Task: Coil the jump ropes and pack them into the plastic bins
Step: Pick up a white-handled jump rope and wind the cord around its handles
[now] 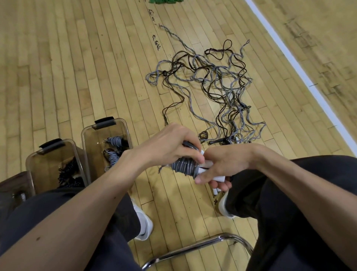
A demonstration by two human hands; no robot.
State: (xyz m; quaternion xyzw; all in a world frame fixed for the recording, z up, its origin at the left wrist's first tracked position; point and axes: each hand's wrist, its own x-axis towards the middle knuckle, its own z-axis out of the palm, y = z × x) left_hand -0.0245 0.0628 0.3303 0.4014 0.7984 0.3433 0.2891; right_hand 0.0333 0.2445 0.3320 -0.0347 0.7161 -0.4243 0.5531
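A grey jump rope (185,166) is wound tightly round its white handles (218,178) between my knees. My left hand (170,145) grips the top of the grey coil, fingers curled over it. From the right, my right hand (225,164) holds the white handles. A tangle of loose grey and black jump ropes (214,87) lies on the wood floor ahead. Two clear plastic bins stand at my left: the nearer bin (31,160) holds black ropes, the farther bin (85,135) holds coiled grey ropes (115,150).
I sit on a chair with a chrome frame (193,247), legs in dark trousers either side. A white court line (301,67) runs diagonally at the right. Something green (164,1) lies at the top edge. A brown object (13,189) sits at the far left.
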